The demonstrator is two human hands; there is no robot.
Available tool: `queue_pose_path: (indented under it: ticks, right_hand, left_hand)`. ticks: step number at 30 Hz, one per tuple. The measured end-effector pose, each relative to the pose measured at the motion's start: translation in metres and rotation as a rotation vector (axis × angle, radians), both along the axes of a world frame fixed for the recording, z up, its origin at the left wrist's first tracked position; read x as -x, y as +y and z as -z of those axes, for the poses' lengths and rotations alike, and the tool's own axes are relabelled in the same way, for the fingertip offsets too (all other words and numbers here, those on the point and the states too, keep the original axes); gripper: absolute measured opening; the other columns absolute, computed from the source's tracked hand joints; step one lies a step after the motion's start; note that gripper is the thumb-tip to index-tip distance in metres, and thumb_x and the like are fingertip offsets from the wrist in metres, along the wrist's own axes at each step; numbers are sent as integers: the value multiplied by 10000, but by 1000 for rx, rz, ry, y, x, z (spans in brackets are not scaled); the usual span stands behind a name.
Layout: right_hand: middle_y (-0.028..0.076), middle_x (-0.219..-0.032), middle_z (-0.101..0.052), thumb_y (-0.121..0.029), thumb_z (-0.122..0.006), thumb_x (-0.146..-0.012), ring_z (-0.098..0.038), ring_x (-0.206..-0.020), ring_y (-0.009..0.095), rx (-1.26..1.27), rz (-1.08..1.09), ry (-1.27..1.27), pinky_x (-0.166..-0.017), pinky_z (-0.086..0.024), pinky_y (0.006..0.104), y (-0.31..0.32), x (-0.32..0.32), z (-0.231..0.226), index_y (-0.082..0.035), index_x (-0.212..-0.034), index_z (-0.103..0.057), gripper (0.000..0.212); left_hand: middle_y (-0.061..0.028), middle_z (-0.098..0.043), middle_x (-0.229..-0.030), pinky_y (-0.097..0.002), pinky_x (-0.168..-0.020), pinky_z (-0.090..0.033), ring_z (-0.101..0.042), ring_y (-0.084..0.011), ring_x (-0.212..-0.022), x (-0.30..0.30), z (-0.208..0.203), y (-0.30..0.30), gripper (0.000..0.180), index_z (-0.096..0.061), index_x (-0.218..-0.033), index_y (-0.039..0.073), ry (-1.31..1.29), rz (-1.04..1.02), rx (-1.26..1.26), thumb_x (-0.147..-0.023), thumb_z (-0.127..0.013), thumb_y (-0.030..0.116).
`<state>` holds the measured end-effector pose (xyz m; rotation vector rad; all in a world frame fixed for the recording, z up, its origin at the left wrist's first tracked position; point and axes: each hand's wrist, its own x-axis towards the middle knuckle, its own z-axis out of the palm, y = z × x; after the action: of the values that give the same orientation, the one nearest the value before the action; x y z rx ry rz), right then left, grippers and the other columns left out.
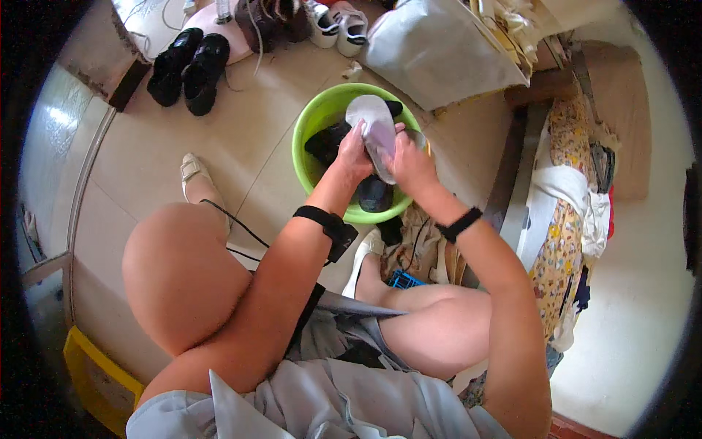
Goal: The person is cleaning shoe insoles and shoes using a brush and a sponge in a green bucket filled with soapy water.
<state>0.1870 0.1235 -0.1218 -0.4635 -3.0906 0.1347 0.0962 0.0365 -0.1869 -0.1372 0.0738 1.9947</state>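
Note:
A pale grey shoe insole [376, 132] stands on end over a green plastic basin [316, 117]. My left hand [353, 154] grips its left side and my right hand [411, 162] grips its right side, both above the basin. Dark shoes [330, 140] and another dark item [374, 194] lie inside the basin under my hands. Each wrist carries a black band.
Black shoes [186, 66] and white sneakers [338, 23] line the far floor. A grey bag [439, 51] lies at the back. Patterned cloth [563, 219] hangs at right beside a wooden bench. My knees and white sandals [191, 170] flank the basin; a yellow object [95, 373] sits lower left.

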Motion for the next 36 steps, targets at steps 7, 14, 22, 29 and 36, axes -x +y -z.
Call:
queue_pose_path:
  ticks: [7,14,22,29,36]
  right_hand:
    - [297,-827,-603,-385,-501,-871,-600,-792,449,160,326,-17,-707,-477,518,20,40,-3,38,-965,-434,439]
    - [324,-814,-582,-351,-474,-894,-572,-776,483,417,232,-7,-679,-454,533,-4,5,34,46,-938,-415,404]
    - [284,-719,-586,-344,-473,-895,-585,-669,451,328,24,-141,-581,-467,523,-36,-12,2,10,-935,-373,370]
    - [260,-760,-617,-375,-449,-897,-621,-709,404,105,143,-132,-613,-504,486,-3,31,2,50,-1037,-429,447]
    - [284,-794,-601,-357,-459,-895,-590,-736,442,304,12,-142,-643,-472,507,-35,23,3,52,-1045,-419,437]
  left_hand:
    - [-119,-465,-1287,-442,-1026,-322,-454,-284,-1172,-19,-16,14,475,-381,-1305,82,31,-60,30,-959,-303,399]
    - [-141,-561,-1124,-422,-908,-425,-552,-285,-1002,-4,8,2,473,-396,-1268,72,-91,-193,212,-964,-278,414]
    - [-170,-574,-1034,-389,-693,-505,-588,-258,-803,14,31,-7,559,-396,-1273,106,-114,-135,-13,-942,-212,516]
    - [-46,-569,-1169,-426,-945,-404,-527,-238,-1082,-19,11,12,493,-476,-1237,162,-15,0,204,-926,-343,520]
    - [-157,-565,-1120,-441,-877,-458,-561,-296,-987,16,47,-3,642,-407,-1279,53,-75,-154,31,-927,-226,558]
